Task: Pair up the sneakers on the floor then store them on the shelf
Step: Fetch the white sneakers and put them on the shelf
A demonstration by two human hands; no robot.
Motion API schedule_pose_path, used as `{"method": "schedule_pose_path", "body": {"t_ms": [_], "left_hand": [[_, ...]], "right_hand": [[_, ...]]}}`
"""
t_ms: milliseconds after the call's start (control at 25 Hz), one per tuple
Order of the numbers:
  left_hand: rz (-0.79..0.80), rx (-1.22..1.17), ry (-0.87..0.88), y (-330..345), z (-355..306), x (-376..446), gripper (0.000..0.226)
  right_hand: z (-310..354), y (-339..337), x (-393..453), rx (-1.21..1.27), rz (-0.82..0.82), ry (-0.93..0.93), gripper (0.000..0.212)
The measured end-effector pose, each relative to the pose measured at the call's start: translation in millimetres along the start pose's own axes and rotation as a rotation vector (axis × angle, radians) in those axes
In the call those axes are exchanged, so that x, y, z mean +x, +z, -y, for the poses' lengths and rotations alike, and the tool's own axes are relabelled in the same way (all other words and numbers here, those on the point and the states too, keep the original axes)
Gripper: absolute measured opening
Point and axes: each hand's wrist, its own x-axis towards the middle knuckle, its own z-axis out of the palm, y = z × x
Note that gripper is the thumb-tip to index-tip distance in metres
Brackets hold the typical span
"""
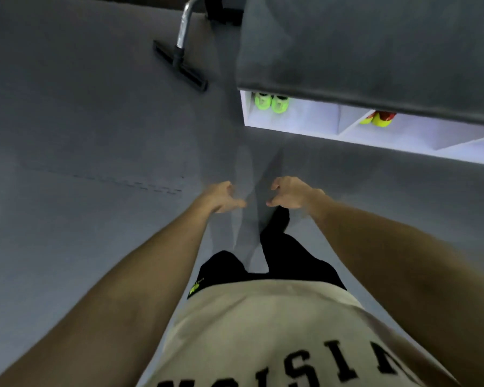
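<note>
Inside the white shelf (347, 134) sit two sneaker pairs, green (271, 102) and yellow-red (379, 119); both hands (224, 197) (289, 192) hang loosely curled, empty.

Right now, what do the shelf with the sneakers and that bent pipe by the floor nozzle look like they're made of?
The shelf looks like white painted or laminated board: flat, thin panels and dividers with a smooth matte face, though the picture cannot tell wood from plastic. The bent pipe looks like bare metal, silvery with bright glints. The floor nozzle at its end looks like matte black plastic.
</note>
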Motion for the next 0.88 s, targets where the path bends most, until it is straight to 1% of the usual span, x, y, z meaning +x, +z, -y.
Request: {"method": "schedule_pose_path", "body": {"t_ms": [160, 280, 440, 560, 600, 720, 880], "left_hand": [[-0.096, -0.211, -0.097, -26, 21, -38, 0.065], [-0.155, -0.256, -0.166, -38, 49, -53, 0.063], [-0.153, -0.36, -0.262, -52, 107, -59, 0.054], [-0.138, -0.4, -0.287, -75, 158, -61, 0.059], [-0.134, -0.404, -0.286, -78, 165, -59, 0.062], [-0.161, -0.357, -0.274, -137, 227, -59, 0.068], [-0.205, -0.309, -0.277, -224, 298, -53, 0.072]], "right_hand": [[27, -25, -3, -0.15, 0.018, -0.082, 0.048], [60, -34, 16, -0.217, 0.066, -0.126, 0.061], [130, -33, 43, -0.324, 0.116, -0.177, 0.068], [190, -27, 70, -0.379, 0.118, -0.196, 0.064], [197, -28, 76, -0.38, 0.12, -0.2, 0.062], [274, -31, 104, -0.438, 0.106, -0.191, 0.061], [379, -54, 128, -0.389, 0.073, -0.217, 0.059]]}}
